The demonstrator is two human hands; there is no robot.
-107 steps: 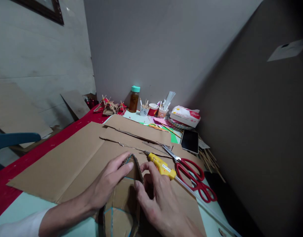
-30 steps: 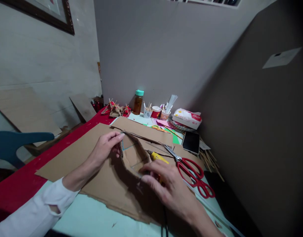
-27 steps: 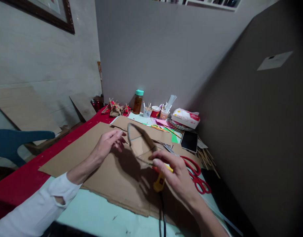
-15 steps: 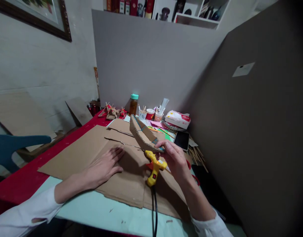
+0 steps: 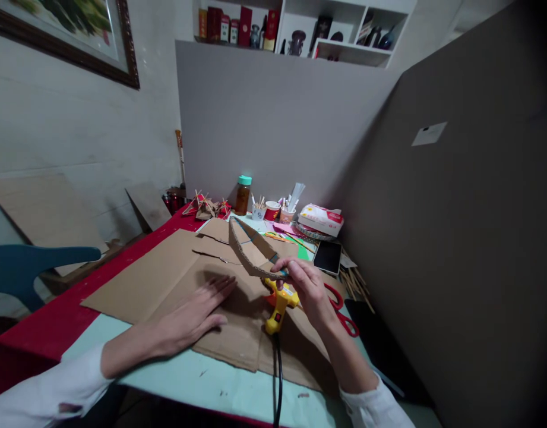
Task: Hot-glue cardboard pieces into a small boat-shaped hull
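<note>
My right hand (image 5: 305, 289) grips the near end of a small boat-shaped cardboard piece (image 5: 246, 254), its thumb and fingers closed on the edge. The piece is held tilted above the table, with blue marks along its inside. Flat on a large sheet of brown cardboard (image 5: 161, 267) lies my left hand (image 5: 197, 312), fingers stretched out and holding nothing. Beneath the boat-shaped piece, a yellow hot glue gun (image 5: 280, 309) rests on the cardboard, its upper end partly hidden by the piece and my right hand. Red-handled scissors (image 5: 347, 324) lie right of my right wrist.
At the back stand a jar with a turquoise lid (image 5: 243, 196), paper cups (image 5: 272, 210) of sticks and pens, and a tissue pack (image 5: 320, 219). A dark tablet (image 5: 328, 257) lies at the right. The glue gun's black cable (image 5: 278, 380) runs over the front edge. Grey partitions (image 5: 273, 125) enclose the table.
The view has tilted up slightly. My left hand has slid a little to the right over the cardboard. My right hand still holds the boat-shaped piece, now slightly lower and farther left.
</note>
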